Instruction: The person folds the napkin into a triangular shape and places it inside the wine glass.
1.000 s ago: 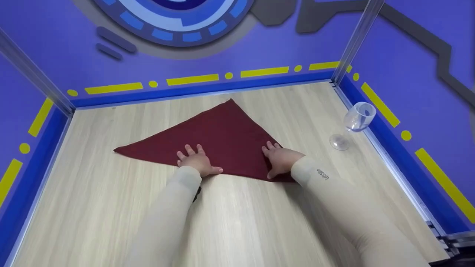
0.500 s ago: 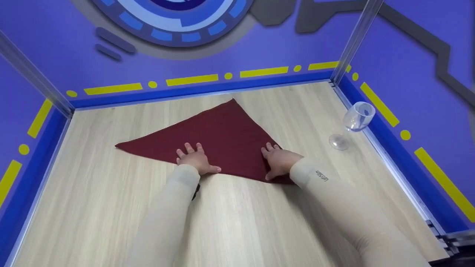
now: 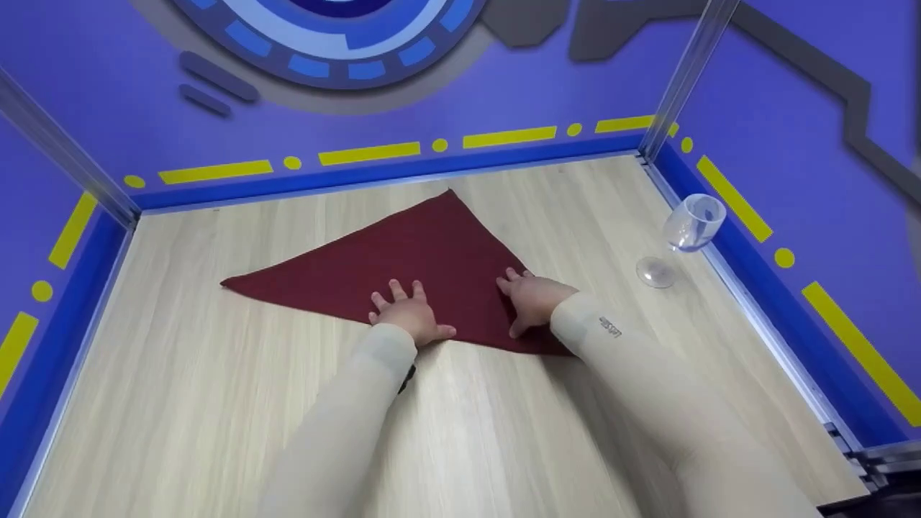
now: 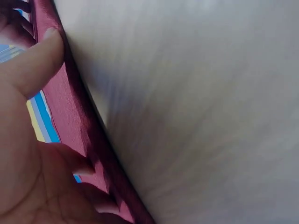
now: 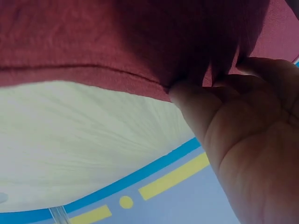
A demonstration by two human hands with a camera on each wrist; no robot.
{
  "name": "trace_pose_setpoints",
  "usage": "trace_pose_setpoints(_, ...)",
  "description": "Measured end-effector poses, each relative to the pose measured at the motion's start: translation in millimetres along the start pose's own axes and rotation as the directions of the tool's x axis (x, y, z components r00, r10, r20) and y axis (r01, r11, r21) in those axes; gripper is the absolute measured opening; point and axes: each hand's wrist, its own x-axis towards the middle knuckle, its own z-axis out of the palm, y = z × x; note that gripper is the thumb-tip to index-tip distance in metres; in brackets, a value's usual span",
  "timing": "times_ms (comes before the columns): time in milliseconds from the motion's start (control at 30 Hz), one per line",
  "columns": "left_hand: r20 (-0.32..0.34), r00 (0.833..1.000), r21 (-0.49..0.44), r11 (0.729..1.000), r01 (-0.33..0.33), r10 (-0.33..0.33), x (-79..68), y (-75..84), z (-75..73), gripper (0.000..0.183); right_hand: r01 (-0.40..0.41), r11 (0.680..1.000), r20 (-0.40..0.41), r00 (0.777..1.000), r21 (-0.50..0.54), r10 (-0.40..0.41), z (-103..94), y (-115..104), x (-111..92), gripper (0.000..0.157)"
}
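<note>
A dark red cloth napkin (image 3: 432, 252) lies on the table, folded into a triangle with one corner toward the back wall. My left hand (image 3: 409, 318) rests on its near edge, fingers spread and thumb pointing right. In the left wrist view the thumb (image 4: 39, 65) lies along the napkin's edge. Near the right corner, my right hand (image 3: 536, 298) touches the napkin with its fingertips, the thumb apart from the fingers. The right wrist view shows the right thumb (image 5: 194, 105) at a hemmed edge, with the fingertips on the shaded cloth. Part of the right corner is hidden under the right hand and sleeve.
A clear stemmed glass (image 3: 694, 224) stands upright on the right side of the wooden table (image 3: 180, 403). Blue printed panels (image 3: 403, 115) with yellow dashes rise along the back and both sides. A metal rail (image 3: 763, 352) borders the table's right edge.
My left hand has slid to the right along the napkin's near edge, closer to the right hand. The right hand has shifted slightly left. The glass stays in place.
</note>
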Motion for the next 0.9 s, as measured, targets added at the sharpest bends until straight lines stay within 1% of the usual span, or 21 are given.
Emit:
trace_pose_setpoints(100,0.017,1.000,-0.002,1.000,-0.001,0.001,0.5,-0.1,-2.1,0.112,-0.004,1.000,0.006,1.000,0.014,0.004,-0.8,-0.1,-1.7,0.100)
trace_pose_setpoints(200,0.026,1.000,0.001,1.000,-0.005,0.005,2.0,-0.7,-2.8,0.113,0.008,1.000,-0.001,1.000,0.014,-0.008,-0.6,-0.6,-2.4,0.100)
trace_pose_setpoints(400,0.009,1.000,0.012,1.000,-0.017,0.017,2.4,-2.4,-4.4,0.113,0.018,1.000,-0.014,1.000,-0.001,-0.018,0.8,-1.2,-3.0,0.100)
trace_pose_setpoints(633,-0.009,1.000,0.001,1.000,-0.022,0.022,3.0,-4.4,-5.7,0.112,0.021,0.999,-0.025,0.999,-0.027,-0.021,1.9,-3.9,-2.6,0.100)
trace_pose_setpoints(900,0.001,1.000,-0.004,1.000,-0.030,0.030,8.1,-8.7,-10.9,0.114,0.000,0.998,-0.012,1.000,-0.061,-0.001,0.3,-10.7,-4.6,0.102)
